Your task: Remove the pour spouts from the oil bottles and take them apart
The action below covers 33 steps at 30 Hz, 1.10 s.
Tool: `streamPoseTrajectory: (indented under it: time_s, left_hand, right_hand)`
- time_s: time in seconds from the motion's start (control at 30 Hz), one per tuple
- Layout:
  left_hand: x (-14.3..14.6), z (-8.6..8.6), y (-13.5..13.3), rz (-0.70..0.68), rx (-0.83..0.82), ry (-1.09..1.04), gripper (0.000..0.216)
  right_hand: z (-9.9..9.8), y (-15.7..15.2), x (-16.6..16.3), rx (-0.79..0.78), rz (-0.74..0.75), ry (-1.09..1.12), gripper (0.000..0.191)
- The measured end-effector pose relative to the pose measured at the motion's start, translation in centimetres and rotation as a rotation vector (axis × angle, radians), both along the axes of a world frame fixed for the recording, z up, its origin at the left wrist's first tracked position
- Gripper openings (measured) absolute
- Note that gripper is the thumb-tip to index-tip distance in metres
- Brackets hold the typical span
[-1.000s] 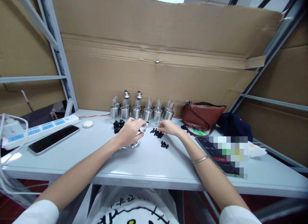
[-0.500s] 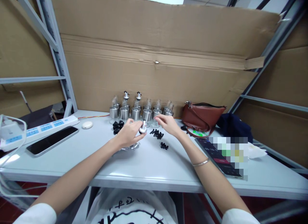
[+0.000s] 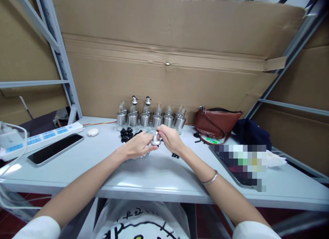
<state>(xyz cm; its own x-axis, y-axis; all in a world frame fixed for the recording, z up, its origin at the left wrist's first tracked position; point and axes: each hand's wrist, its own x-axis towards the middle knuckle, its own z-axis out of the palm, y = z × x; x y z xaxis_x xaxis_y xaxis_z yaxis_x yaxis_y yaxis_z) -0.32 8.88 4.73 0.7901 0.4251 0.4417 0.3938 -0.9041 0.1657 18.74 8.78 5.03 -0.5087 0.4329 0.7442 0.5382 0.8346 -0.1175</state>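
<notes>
My left hand [image 3: 138, 145] is closed round a small silver pourer cap [image 3: 155, 140] held just above the grey table [image 3: 164, 177]. My right hand [image 3: 170, 137] meets it from the right, fingers pinched on the cap's top; whether a small black piece sits between them is hidden. Loose black plastic stoppers [image 3: 126, 133] lie behind my left hand, and a few more [image 3: 175, 155] lie under my right wrist. A row of small glass bottles with steel bands [image 3: 150, 118] stands at the back against the cardboard; two of them carry pourer tops.
A black phone [image 3: 55, 148], a white power strip [image 3: 48, 134] and a white oval puck [image 3: 93, 132] lie at the left. A brown bag [image 3: 216, 124], dark cloth [image 3: 250, 133] and a tablet [image 3: 238, 167] occupy the right. Cardboard [image 3: 164, 61] walls the back.
My right hand left the black pieces on the table and came left onto the silver cap. My left hand raised the cap slightly toward the middle.
</notes>
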Motion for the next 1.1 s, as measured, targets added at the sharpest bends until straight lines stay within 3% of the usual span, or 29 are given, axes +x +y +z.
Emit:
streamPoseTrajectory:
  time_s: [0.2,0.43,0.73,0.87,1.0,1.1]
  left_hand:
    - [-0.1,0.0,-0.1,-0.015,0.001,0.001,0.059]
    - [0.6,0.0,-0.5,0.083,0.084,0.045,0.043]
    - [0.4,-0.2,-0.5,0.09,0.081,-0.085,0.031]
    - [0.4,-0.8,-0.3,0.044,0.129,-0.245,0.048]
    - [0.5,-0.5,-0.3,0.042,0.208,-0.181,0.031]
    - [0.4,0.0,-0.4,0.078,0.23,-0.152,0.031]
  right_hand:
    - [0.1,-0.2,0.0,-0.068,0.061,-0.006,0.029]
    - [0.7,-0.2,0.0,-0.038,0.094,0.048,0.035]
    - [1.3,-0.4,0.4,-0.027,-0.014,0.064,0.033]
    - [0.9,0.0,0.4,-0.088,-0.14,0.061,0.036]
    - [0.7,-0.1,0.2,-0.083,-0.199,0.058,0.039]
    - [0.9,-0.3,0.0,-0.01,-0.22,0.076,0.041]
